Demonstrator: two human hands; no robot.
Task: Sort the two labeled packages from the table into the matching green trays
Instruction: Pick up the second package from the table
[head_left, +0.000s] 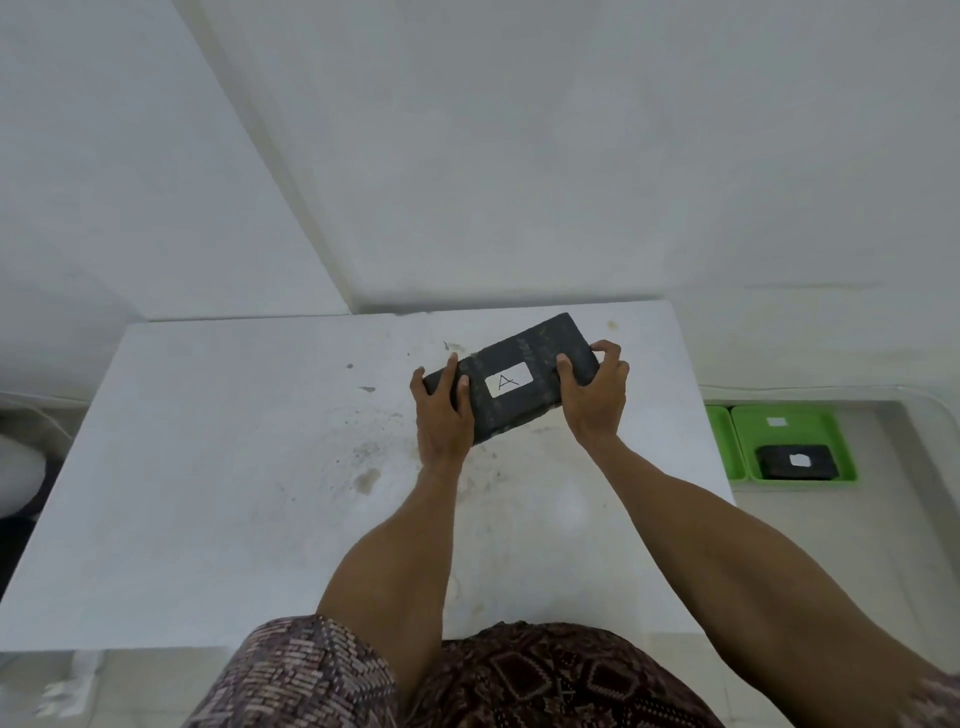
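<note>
Hands: left hand (442, 410) and right hand (592, 395) clasp the package (511, 384) by its ends.
Axis: runs 8 to 2 o'clock.
Tray: the tray (795, 415) lies at 3 o'clock, nearer the right hand.

Black package (511, 383) with white label (509, 385) lettered A in my hands; white stained table (234, 467); two green trays (795, 431), one holding a second black, white-labelled package (796, 461); my brown patterned garment (467, 675).
</note>
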